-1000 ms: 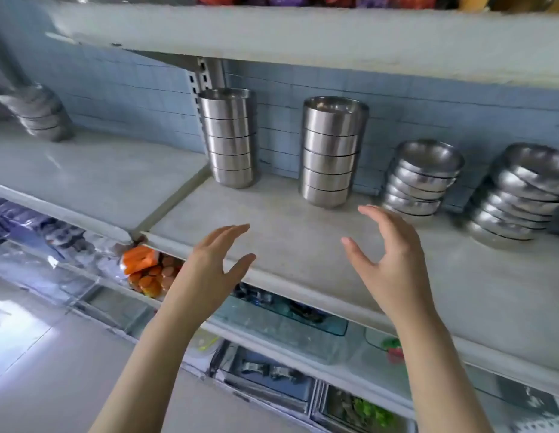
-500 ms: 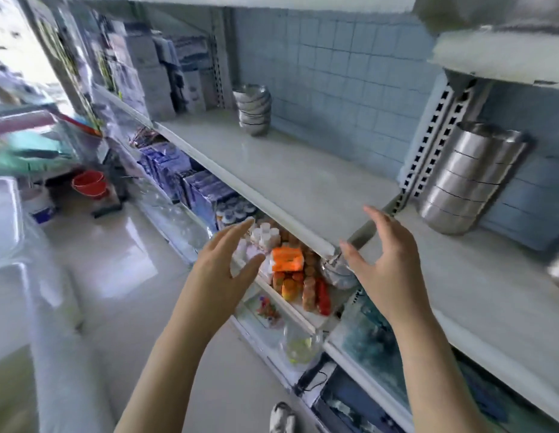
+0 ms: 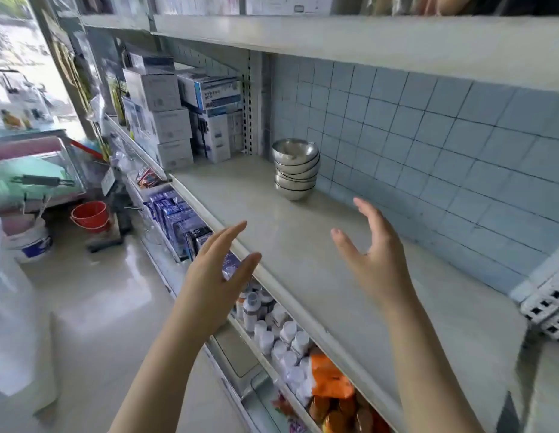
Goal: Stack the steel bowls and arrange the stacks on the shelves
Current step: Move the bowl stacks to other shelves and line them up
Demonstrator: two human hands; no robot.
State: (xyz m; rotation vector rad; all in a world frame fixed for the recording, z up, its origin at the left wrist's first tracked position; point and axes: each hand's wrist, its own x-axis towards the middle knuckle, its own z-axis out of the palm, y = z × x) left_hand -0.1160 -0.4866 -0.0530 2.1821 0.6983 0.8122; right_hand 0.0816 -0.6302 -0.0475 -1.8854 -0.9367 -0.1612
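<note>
One stack of several steel bowls (image 3: 296, 169) stands at the back of the pale shelf (image 3: 303, 245), against the blue tiled wall. My left hand (image 3: 216, 276) is raised in front of the shelf's front edge, fingers straight, holding nothing. My right hand (image 3: 372, 254) hovers over the shelf surface, fingers spread and empty. Both hands are well short of the bowl stack, palms facing each other. The other bowl stacks seen before are out of view.
White and blue boxes (image 3: 178, 120) fill the shelf's far left end. An upper shelf (image 3: 365, 42) hangs overhead. Below are bottles (image 3: 281, 335) and orange packets (image 3: 329, 379). A red bucket (image 3: 90, 215) and a white pail (image 3: 29, 242) stand on the shiny floor.
The view has swung left along the shelf, from the stacks on the right section to the lone stack further left. Both hands stay raised and empty.
</note>
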